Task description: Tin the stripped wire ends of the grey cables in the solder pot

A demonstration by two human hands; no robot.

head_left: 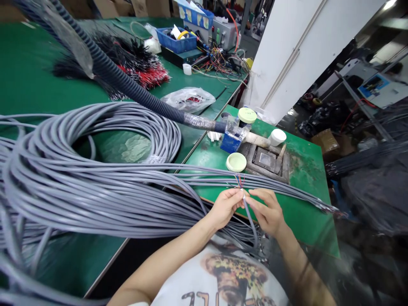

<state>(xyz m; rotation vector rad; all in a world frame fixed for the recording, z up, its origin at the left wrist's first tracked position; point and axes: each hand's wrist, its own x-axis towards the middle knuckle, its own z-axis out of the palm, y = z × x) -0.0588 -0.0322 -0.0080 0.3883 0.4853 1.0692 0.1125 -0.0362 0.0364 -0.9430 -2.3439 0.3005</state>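
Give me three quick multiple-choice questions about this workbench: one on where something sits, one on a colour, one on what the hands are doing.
1. Where does the big coil of grey cable lie?
A. On the green bench, to the person's left
B. On the floor at the right
C. Inside the blue bin

2. What colour is the round lid just beyond the hands?
A. Red
B. Pale green
C. Black

3. What are the left hand and right hand doing?
A. Resting flat on the bench
B. Each lifting a lid
C. Together pinching one grey cable end, thin coloured wires sticking out of it

Answers:
1. A, as the loops spread over the green surface at the left.
2. B, as it shows light green against the darker bench.
3. C, as both sets of fingertips meet on the stripped end.
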